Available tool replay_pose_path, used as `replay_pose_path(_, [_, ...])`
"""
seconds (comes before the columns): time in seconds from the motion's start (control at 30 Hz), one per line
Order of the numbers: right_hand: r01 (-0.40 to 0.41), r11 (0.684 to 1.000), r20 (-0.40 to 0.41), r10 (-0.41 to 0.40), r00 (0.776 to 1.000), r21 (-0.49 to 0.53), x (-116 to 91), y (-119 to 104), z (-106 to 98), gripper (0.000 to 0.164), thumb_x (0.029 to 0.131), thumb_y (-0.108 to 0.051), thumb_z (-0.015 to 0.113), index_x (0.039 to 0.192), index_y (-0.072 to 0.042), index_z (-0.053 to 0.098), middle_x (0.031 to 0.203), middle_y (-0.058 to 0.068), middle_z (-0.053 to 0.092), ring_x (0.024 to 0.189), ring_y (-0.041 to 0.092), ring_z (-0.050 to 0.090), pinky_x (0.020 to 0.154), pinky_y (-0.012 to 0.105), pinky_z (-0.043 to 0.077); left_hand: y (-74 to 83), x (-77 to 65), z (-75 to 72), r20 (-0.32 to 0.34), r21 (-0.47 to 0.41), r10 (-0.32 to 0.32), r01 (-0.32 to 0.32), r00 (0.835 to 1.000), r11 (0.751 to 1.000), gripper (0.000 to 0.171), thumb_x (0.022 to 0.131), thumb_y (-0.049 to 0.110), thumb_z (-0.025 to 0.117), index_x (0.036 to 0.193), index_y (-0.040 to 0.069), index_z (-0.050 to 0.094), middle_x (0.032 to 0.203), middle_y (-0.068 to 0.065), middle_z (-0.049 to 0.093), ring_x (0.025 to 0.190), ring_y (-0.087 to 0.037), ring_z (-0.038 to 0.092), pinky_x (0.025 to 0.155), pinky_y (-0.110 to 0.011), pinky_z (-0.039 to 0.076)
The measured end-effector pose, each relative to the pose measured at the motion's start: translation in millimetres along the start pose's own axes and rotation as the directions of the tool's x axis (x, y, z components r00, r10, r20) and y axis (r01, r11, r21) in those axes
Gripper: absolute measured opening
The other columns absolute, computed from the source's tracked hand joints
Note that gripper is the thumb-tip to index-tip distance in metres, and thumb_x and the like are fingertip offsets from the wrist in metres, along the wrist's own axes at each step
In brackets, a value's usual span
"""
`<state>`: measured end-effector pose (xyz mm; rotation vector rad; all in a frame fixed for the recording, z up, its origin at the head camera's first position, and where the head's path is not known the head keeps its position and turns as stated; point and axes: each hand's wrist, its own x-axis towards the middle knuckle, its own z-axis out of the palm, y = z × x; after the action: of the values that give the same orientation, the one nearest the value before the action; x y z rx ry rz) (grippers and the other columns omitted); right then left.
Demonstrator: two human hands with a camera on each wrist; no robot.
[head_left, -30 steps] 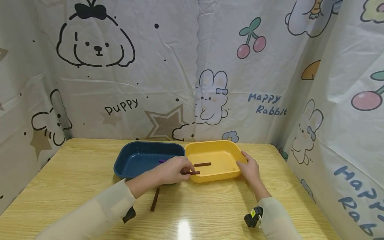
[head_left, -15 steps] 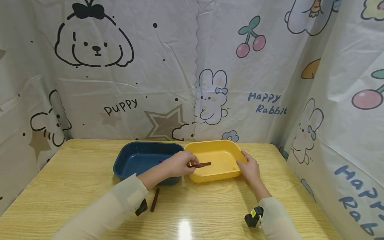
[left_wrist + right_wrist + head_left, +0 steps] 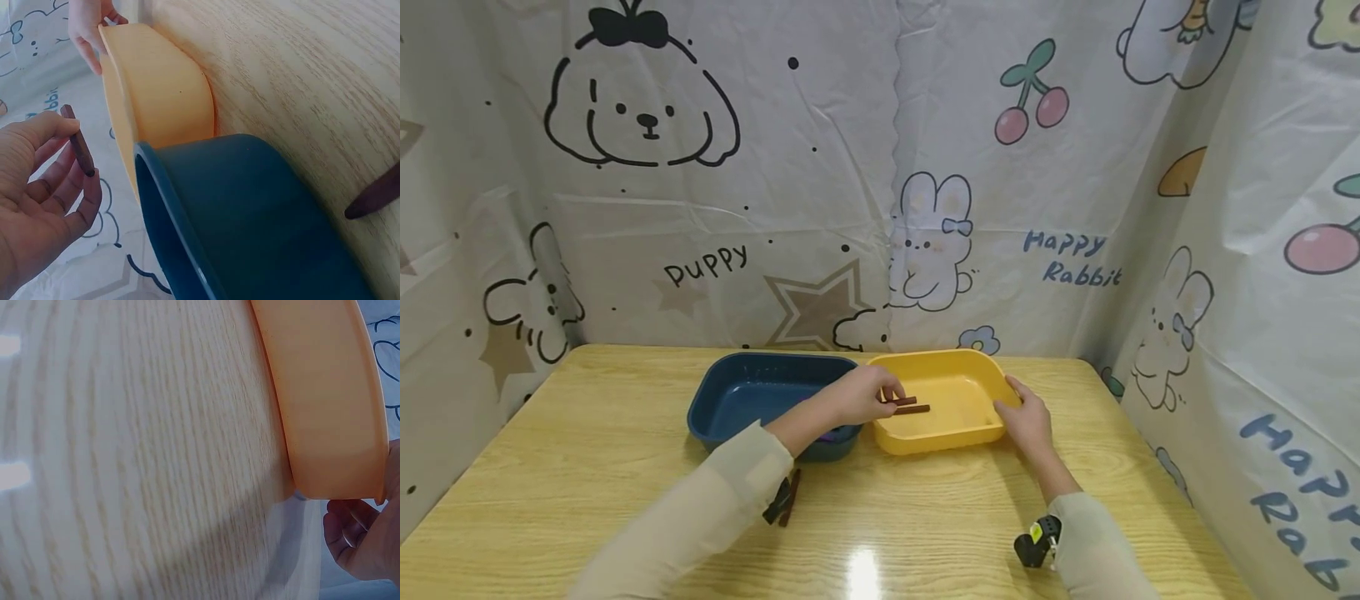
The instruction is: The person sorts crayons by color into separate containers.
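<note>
My left hand (image 3: 859, 393) reaches past the blue bin's right end and pinches a brown crayon (image 3: 78, 140) between thumb and fingertips. In the left wrist view its dark tip points down, and the hand is above the bins' rims. A second brown crayon (image 3: 913, 409) lies in the yellow bin (image 3: 958, 392), just below the held one in the head view. My right hand (image 3: 1027, 419) grips the yellow bin's right wall, thumb at the rim and fingers on the outside.
Left of the yellow bin stands a blue bin (image 3: 730, 400), close against it, with a purple item (image 3: 829, 436) partly hidden under the left arm. Another brown crayon (image 3: 378, 194) lies on the wooden table (image 3: 925, 525) before the blue bin. A printed curtain (image 3: 820, 167) encloses the back and sides.
My left hand has moved right and slightly away with its crayon, from the yellow bin's near left corner to above its left part. My right hand stays on the bin.
</note>
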<state>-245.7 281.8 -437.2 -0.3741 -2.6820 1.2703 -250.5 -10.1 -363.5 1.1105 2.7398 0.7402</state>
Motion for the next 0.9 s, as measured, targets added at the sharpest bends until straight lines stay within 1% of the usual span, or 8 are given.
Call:
replay_pose_path(0.1, [-0.006, 1.000, -0.004, 0.005, 1.000, -0.016, 0, -1, 0, 0.057, 0.089, -0.017, 0.055, 0.143, -0.009, 0.039, 0.138, 0.025, 0.045, 0.122, 0.037, 0.048, 0.099, 0.046, 0.042, -0.5, 2.4, 1.7, 0.007, -0.001, -0.016, 0.016, 1.000, 1.000, 0.015, 0.086, 0.011, 0.064, 0.100, 0.010, 0.070, 0.089, -0.002, 0.066, 0.078, -0.013, 0.057, 0.066, -0.023, 0.048])
replay_pose_path(0.2, [-0.013, 0.999, -0.009, 0.012, 1.000, -0.031, 0, -2, 0, 0.057, 0.089, -0.018, 0.056, 0.142, -0.009, 0.040, 0.136, 0.026, 0.047, 0.121, 0.037, 0.049, 0.098, 0.046, 0.042, 0.3, 4.9, 2.8, 0.012, -0.005, -0.014, 0.014, 1.000, 1.000, 0.015, 0.086, 0.011, 0.064, 0.099, 0.009, 0.071, 0.089, -0.003, 0.066, 0.079, -0.014, 0.057, 0.067, -0.025, 0.048])
replay_pose_path(0.37, [-0.019, 0.999, -0.001, 0.019, 1.000, -0.028, -1, -3, -1, 0.056, 0.090, -0.016, 0.055, 0.143, -0.009, 0.039, 0.139, 0.026, 0.044, 0.125, 0.037, 0.046, 0.101, 0.046, 0.040, -0.1, 11.8, 7.3, 0.011, 0.006, -0.011, 0.011, 1.000, 1.000, 0.015, 0.085, 0.011, 0.064, 0.099, 0.009, 0.071, 0.089, -0.003, 0.067, 0.080, -0.015, 0.058, 0.069, -0.024, 0.047])
replay_pose_path(0.6, [-0.015, 1.000, -0.007, 0.015, 1.000, -0.019, -1, -3, 1, 0.056, 0.089, -0.017, 0.055, 0.142, -0.009, 0.040, 0.138, 0.025, 0.046, 0.122, 0.037, 0.049, 0.097, 0.045, 0.044, -2.0, 21.7, 16.9, 0.036, 0.005, -0.057, 0.057, 0.998, 0.998, 0.016, 0.086, 0.011, 0.063, 0.100, 0.010, 0.071, 0.094, -0.003, 0.069, 0.084, -0.015, 0.058, 0.072, -0.025, 0.047])
replay_pose_path(0.7, [-0.014, 1.000, -0.010, 0.014, 1.000, -0.019, -1, -3, 2, 0.056, 0.089, -0.017, 0.055, 0.142, -0.009, 0.040, 0.138, 0.025, 0.046, 0.122, 0.036, 0.049, 0.097, 0.045, 0.044, -1.9, 24.4, 19.5, 0.038, 0.007, -0.058, 0.058, 0.998, 0.998, 0.017, 0.085, 0.011, 0.063, 0.100, 0.010, 0.071, 0.094, -0.003, 0.069, 0.083, -0.015, 0.058, 0.071, -0.024, 0.048])
replay_pose_path(0.83, [-0.013, 1.000, -0.010, 0.013, 1.000, -0.025, -1, -4, 1, 0.056, 0.089, -0.017, 0.054, 0.142, -0.009, 0.039, 0.139, 0.025, 0.045, 0.123, 0.037, 0.048, 0.098, 0.045, 0.044, -1.0, 27.5, 22.0, 0.038, -0.018, -0.058, 0.059, 0.998, 0.998, 0.019, 0.085, 0.010, 0.062, 0.102, 0.010, 0.071, 0.094, -0.004, 0.069, 0.080, -0.015, 0.059, 0.069, -0.023, 0.047])
replay_pose_path(0.9, [-0.014, 1.000, -0.008, 0.014, 1.000, -0.027, -2, -4, 0, 0.056, 0.089, -0.017, 0.054, 0.143, -0.009, 0.039, 0.140, 0.024, 0.043, 0.124, 0.037, 0.047, 0.099, 0.045, 0.042, -0.8, 29.1, 23.0, 0.031, -0.032, -0.063, 0.064, 0.998, 0.997, 0.019, 0.085, 0.010, 0.062, 0.101, 0.009, 0.071, 0.093, -0.005, 0.069, 0.081, -0.016, 0.059, 0.069, -0.024, 0.047])
